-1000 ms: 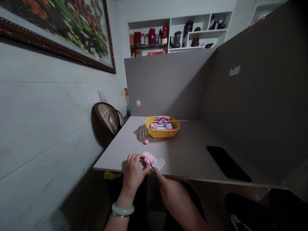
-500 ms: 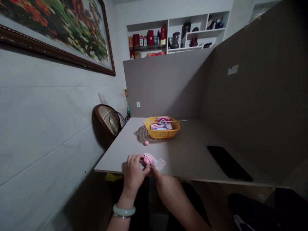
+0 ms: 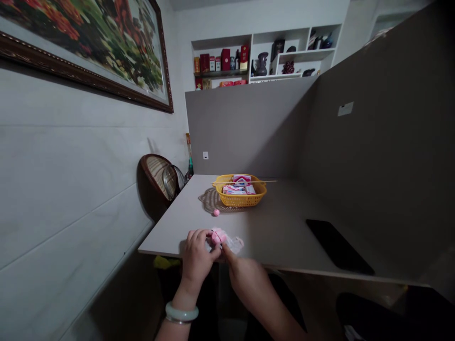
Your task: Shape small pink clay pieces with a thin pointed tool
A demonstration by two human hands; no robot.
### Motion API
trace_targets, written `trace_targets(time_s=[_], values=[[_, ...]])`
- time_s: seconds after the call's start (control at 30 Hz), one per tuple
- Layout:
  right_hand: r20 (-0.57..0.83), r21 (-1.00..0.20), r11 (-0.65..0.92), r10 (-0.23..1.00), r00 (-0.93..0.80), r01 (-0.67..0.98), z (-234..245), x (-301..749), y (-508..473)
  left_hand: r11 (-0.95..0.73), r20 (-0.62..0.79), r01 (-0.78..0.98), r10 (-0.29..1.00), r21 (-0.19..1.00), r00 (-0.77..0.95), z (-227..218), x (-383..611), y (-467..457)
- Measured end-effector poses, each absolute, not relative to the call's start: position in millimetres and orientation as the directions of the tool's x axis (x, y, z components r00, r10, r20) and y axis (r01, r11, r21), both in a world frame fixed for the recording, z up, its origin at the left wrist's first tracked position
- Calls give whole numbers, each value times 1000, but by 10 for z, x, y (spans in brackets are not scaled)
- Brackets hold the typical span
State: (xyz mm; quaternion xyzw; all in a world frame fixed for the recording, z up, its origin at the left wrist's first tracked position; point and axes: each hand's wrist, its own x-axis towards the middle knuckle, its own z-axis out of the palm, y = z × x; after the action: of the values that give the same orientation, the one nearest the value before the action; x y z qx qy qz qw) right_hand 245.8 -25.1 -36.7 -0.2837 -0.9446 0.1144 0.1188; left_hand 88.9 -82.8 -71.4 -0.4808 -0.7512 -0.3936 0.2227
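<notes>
Left grip [image 3: 197, 258] closed on pink lump [image 3: 219, 235] on the desk [image 3: 167, 239]; right grip [image 3: 245, 279] pinching something thin [image 3: 217, 237], too small to tell!

The left hand [image 3: 196, 260] is curled, knuckles upward and fingers pointing right; the right hand [image 3: 246, 283] angles up-left, its extended index finger [image 3: 225, 251] just beside the left thumb.

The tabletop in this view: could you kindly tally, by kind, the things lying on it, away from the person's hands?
Yellow basket: 1
Round woven mat: 1
Pink ball: 1
Black flat slab: 1
Total: 4
</notes>
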Motion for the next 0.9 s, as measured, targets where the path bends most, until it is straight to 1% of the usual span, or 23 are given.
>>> trace_targets(time_s=[0.07,0.2,0.27,0.47,0.63,0.77,0.9], values=[[134,-282,815,556,-820,506,-383,2492,-273,226,714,900,549,373,-434,-711,890,-836],[17,-275,805,550,-835,525,-456,2800,-348,215,708,902,562,376,-429,-693,916,-853],[-20,-280,795,555,-831,538,-466,2921,-368,215,710,901,558,376,-430,-685,930,-853],[75,-241,819,550,-832,520,-360,2640,-289,232,706,896,554,379,-442,-690,924,-826],[101,-257,820,548,-830,511,-401,2479,-238,243,710,901,555,359,-433,-700,906,-835],[83,-280,823,534,-842,494,-547,2801,-294,214,720,907,553,363,-419,-698,919,-851],[31,-339,783,564,-825,522,-541,2997,-335,207,728,908,545,364,-416,-702,927,-844]])
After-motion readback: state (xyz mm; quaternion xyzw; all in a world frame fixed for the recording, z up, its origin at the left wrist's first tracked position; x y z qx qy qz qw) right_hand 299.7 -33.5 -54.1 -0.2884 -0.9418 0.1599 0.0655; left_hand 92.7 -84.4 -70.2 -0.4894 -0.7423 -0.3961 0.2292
